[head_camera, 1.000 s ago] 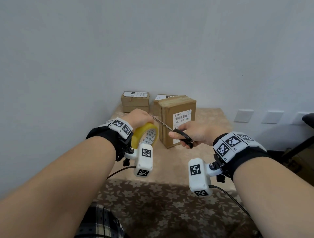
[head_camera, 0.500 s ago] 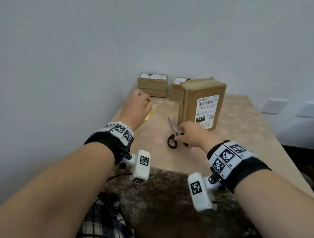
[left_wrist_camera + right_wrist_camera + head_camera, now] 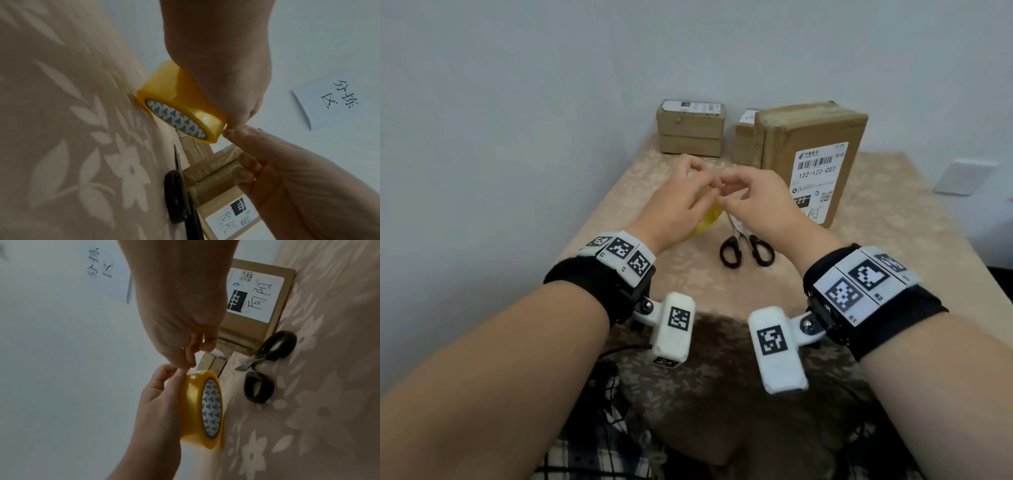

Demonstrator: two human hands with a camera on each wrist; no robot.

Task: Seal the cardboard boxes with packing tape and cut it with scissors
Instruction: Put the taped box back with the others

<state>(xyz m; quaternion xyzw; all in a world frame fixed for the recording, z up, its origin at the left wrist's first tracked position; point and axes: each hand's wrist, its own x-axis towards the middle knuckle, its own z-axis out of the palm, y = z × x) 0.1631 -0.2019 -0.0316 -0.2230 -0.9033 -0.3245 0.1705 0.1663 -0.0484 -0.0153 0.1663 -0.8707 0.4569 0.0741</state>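
A yellow tape roll (image 3: 707, 219) stands on its edge on the table. My left hand (image 3: 697, 186) grips it from above and from the left, with the fingers curled over the roll (image 3: 195, 405). My right hand (image 3: 731, 193) meets it at the top of the roll (image 3: 180, 100), and its thumb and forefinger pinch the tape end there. Black-handled scissors (image 3: 744, 246) lie on the cloth under my right wrist, free of both hands, blades pointing away. A tall cardboard box (image 3: 815, 150) with a white shipping label stands upright just right of my hands.
Two small boxes (image 3: 690, 132) are stacked at the back against the wall, and another box (image 3: 744, 137) stands behind the tall one. The floral tablecloth (image 3: 893, 222) runs to a right edge. A paper note (image 3: 333, 100) hangs on the wall.
My right hand has laid the scissors on the table and moved left to the tape roll. The left hand has set the roll down on the table and still holds it.
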